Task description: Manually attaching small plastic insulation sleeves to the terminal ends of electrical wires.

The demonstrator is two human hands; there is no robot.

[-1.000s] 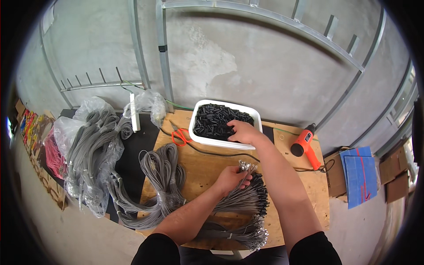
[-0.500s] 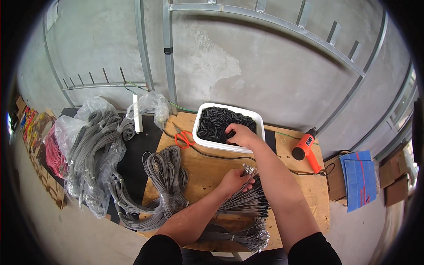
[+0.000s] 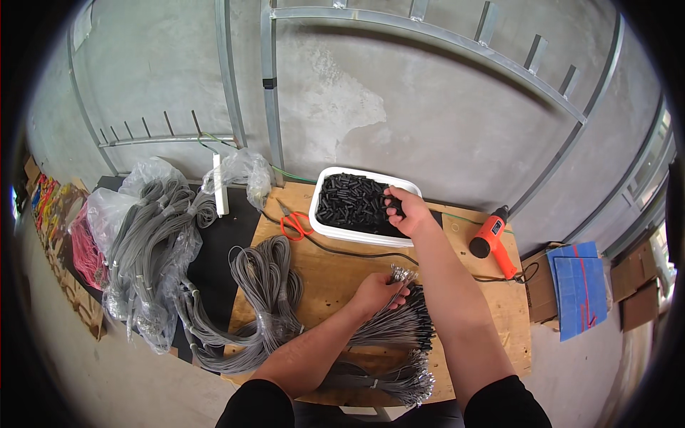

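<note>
Centre frame, the white tub (image 3: 335, 232) holds small black tubes (image 3: 349, 201); your right hand (image 3: 405, 212) pinches some, your left hand (image 3: 376, 291) grips a grey wire (image 3: 397, 274).

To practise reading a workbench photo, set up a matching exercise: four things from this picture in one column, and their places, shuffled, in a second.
Things:
1. scissors
2. heat gun
3. right hand
4. left hand

Places:
A. inside the white tub of black pieces
B. on the board, right of the tub
C. on the board, left of the tub
D. holding a bundle of grey wires

Pairs: 1-C, 2-B, 3-A, 4-D
</note>
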